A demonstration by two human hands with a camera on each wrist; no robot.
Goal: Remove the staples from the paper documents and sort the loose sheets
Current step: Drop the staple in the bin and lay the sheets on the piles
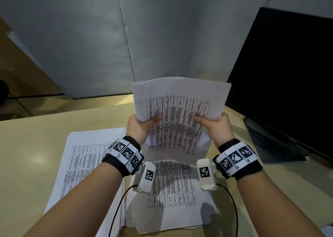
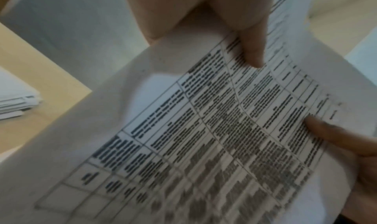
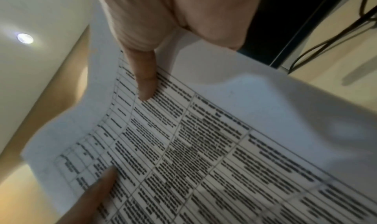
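A printed document (image 1: pixel 180 114), covered by a ruled table of text, is held upright in the air above the tabletop (image 1: pixel 32 146), its lower part hanging toward the person and bowed between the two grips. The left hand (image 1: pixel 142 126) is clamped on its left edge, thumb laid across the printed face; the right hand (image 1: pixel 214 126) is clamped on the right edge in the same way. Fingers behind the sheets are hidden. No staple can be made out in any view, and whether one sheet or several are held cannot be told for certain, though layered edges are suggested at the top.

The step appears to be a check or squaring of the held sheets before they are laid down. It would be done well if the corners were inspected for any remaining staple, the edges were aligned by a light tap, and the grip were kept gentle so that the paper is not creased.

Directly beneath lies a center pile (image 1: pixel 173 188) of similar pages; just beside it, to the left, lies a left pile (image 1: pixel 84 162). The tabletop is of pale wood. A dark monitor (image 1: pixel 286 81) stands at the right, and grey partition panels (image 1: pixel 86 38) close the space behind.
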